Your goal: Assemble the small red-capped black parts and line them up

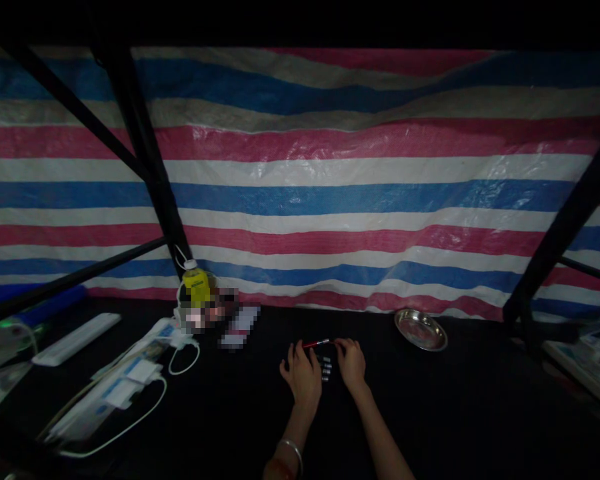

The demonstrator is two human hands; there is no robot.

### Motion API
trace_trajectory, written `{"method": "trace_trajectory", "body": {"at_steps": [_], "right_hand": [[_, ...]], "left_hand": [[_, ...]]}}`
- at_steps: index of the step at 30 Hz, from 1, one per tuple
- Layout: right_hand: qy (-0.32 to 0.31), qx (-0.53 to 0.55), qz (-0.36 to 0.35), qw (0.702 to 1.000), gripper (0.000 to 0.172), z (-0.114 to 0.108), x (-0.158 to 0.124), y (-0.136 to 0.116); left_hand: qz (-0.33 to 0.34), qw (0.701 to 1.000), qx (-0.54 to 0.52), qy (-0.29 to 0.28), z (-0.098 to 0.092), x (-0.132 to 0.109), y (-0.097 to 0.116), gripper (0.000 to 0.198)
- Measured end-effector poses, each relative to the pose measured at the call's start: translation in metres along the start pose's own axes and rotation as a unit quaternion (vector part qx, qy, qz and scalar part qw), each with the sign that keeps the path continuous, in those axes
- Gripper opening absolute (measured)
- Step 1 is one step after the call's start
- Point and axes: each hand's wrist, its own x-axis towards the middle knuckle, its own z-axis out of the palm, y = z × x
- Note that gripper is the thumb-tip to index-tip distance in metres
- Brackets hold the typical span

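Observation:
My left hand (301,375) and my right hand (351,361) rest close together on a black table (430,413). Between their fingertips they hold a thin red-and-silver stick-like tool (316,344), lying nearly level. My left fingers pinch its red end; my right fingers close on the silver end. Several small silvery parts (326,368) lie on the table between the two hands. A bangle sits on my left wrist.
A round metal dish (421,329) stands to the right at the back. A yellow-labelled bottle (195,285), white cables (130,413) and a white power strip (76,339) lie at the left. A red, white and blue striped tarp (330,187) hangs behind, with black frame bars (145,160).

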Motion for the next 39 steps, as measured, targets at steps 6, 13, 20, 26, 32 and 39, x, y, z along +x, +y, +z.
{"method": "trace_trajectory", "body": {"at_steps": [6, 13, 20, 26, 32, 39], "right_hand": [[-0.003, 0.057, -0.025, 0.998, 0.03, 0.005, 0.0, 0.005], [0.044, 0.056, 0.005, 0.997, 0.028, 0.004, 0.005, 0.014], [-0.032, 0.121, -0.07, 0.99, 0.025, 0.015, 0.006, 0.004], [0.059, 0.103, -0.008, 0.993, 0.027, 0.017, 0.016, 0.022], [-0.004, 0.094, -0.037, 0.995, 0.025, 0.02, 0.027, 0.022], [-0.027, 0.167, -0.047, 0.984, 0.024, 0.024, 0.029, 0.025]], "left_hand": [[-0.001, 1.0, 0.004, -0.019, 0.001, 0.0, -0.001, 0.036], [0.002, 1.0, -0.004, -0.018, 0.003, 0.0, -0.002, 0.035], [0.008, 0.999, 0.009, -0.03, -0.002, -0.001, 0.002, 0.034], [0.008, 1.0, 0.014, -0.022, -0.002, -0.001, 0.003, 0.034], [0.018, 0.999, 0.019, -0.021, 0.001, -0.001, 0.001, 0.034], [0.012, 0.999, 0.021, -0.03, 0.001, -0.001, 0.0, 0.035]]}}
